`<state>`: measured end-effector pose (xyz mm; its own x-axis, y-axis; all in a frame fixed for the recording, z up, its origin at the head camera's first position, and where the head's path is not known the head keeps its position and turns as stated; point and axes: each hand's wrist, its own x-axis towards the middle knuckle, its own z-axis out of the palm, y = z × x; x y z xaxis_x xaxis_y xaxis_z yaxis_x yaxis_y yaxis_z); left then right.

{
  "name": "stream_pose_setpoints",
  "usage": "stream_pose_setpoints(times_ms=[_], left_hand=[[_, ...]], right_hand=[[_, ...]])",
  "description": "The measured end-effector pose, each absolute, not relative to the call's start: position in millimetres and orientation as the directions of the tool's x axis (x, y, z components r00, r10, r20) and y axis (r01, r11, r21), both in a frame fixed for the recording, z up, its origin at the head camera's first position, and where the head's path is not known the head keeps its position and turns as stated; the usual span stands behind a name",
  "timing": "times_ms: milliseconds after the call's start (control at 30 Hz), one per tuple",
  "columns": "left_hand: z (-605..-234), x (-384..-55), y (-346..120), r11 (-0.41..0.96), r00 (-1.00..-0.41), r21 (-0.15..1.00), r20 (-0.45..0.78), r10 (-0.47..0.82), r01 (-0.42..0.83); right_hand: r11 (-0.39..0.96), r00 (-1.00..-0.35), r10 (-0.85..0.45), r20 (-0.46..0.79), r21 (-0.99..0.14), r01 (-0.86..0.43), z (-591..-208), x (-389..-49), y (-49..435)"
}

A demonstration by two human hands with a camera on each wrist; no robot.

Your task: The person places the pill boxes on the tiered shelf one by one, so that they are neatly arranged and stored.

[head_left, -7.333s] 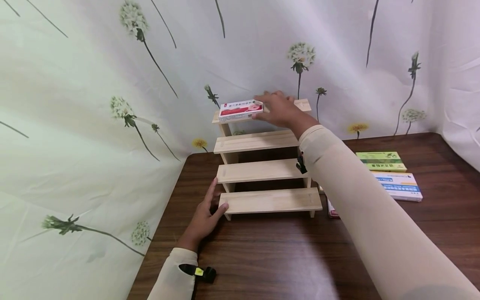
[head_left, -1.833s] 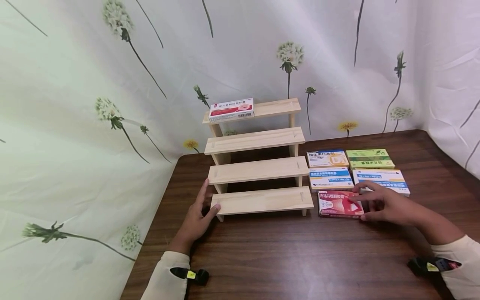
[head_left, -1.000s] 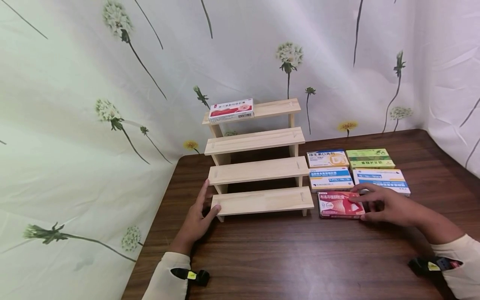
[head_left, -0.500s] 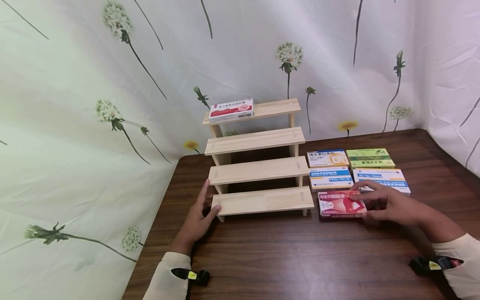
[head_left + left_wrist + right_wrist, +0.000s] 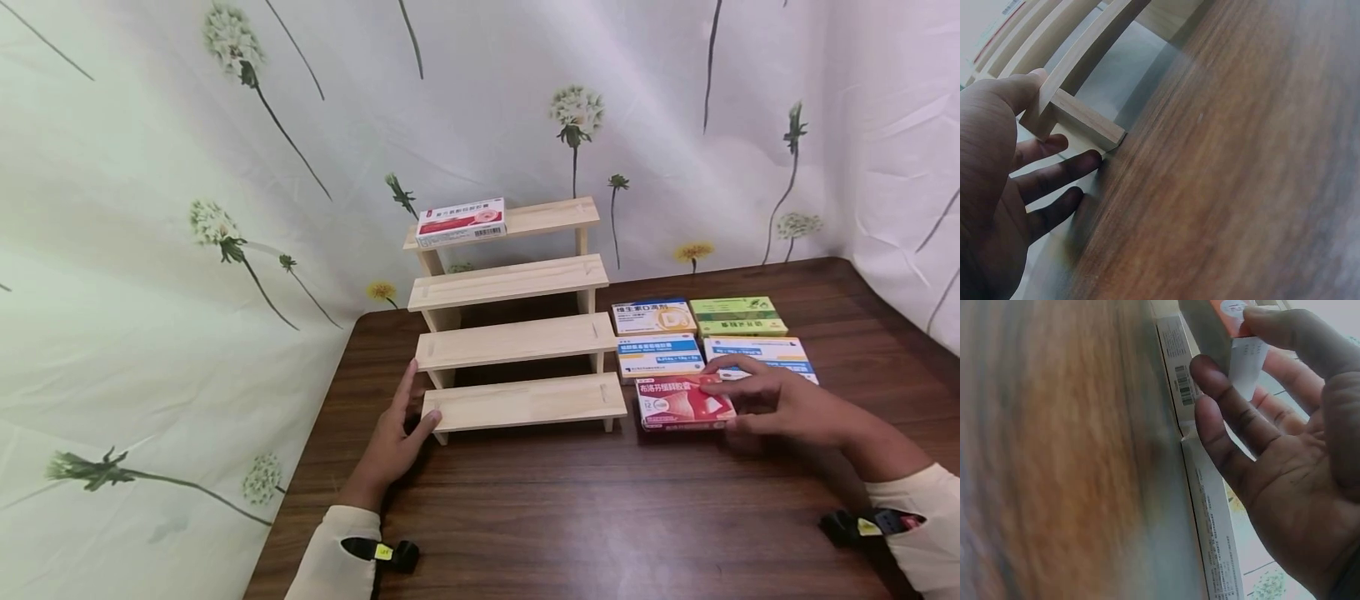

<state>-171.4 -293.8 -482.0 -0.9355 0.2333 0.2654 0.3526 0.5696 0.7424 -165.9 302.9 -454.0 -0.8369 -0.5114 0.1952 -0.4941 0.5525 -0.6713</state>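
My right hand pinches the right end of a red medicine box, thumb on the near side and fingers on the far side. In the right wrist view the box is tilted, its end raised off the table beside other boxes. My left hand rests at the left end of a four-step wooden stand, its thumb on the lowest step. In the left wrist view the fingers are spread and fairly straight beside the stand's leg. A red-and-white medicine box lies on the top step's left end.
Behind the red box, right of the stand, lie two blue-and-white boxes, a vitamin D box and a green box, packed closely on the brown table. A flower-print curtain hangs behind.
The right hand came back from the top step, leaving the red-and-white box there, and took hold of the red box. That box has since risen slightly. The left hand stays put.
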Motion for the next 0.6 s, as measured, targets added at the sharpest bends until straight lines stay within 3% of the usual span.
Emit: stream_pose_setpoints(times_ms=[600], left_hand=[[-482.7, -172.1, -295.3, 0.571, -0.927, 0.730, 0.283, 0.247, 0.375]], right_hand=[[0.538, -0.856, -0.454, 0.249, -0.689, -0.486, -448.0, -168.5, 311.6]])
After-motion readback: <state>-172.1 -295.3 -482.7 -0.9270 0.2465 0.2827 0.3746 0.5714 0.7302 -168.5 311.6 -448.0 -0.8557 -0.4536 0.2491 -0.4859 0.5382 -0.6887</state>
